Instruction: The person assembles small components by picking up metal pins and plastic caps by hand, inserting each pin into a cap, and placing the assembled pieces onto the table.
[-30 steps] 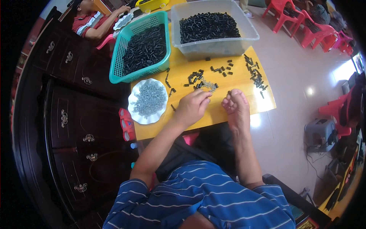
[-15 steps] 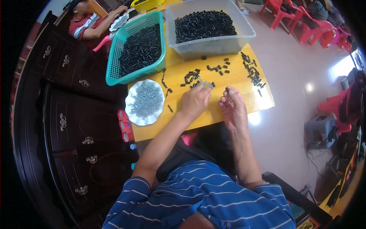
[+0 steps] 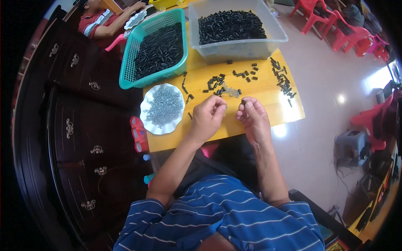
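Note:
Over the near part of a yellow table [image 3: 268, 90], my left hand [image 3: 208, 117] is curled with its fingertips pinched together on something too small to make out. My right hand [image 3: 252, 118] pinches a small black tube piece between thumb and forefinger. The two hands sit close together, a little apart. Just beyond them lie loose black tube pieces [image 3: 215, 81] and a small heap of thin metal springs [image 3: 229, 90]. A white scalloped plate [image 3: 147, 122] full of metal springs stands to the left of my left hand.
A teal mesh basket [image 3: 133, 60] and a clear plastic bin [image 3: 234, 48], both holding black pieces, stand at the table's far side. More black pieces [image 3: 282, 81] lie at the right edge. Another person [image 3: 104, 23] sits far left. Dark wooden cabinet [image 3: 75, 125] left, red chairs [image 3: 331, 21] right.
Both hands have drawn back slightly from the scattered pieces toward me and come closer together, each with fingertips pinched.

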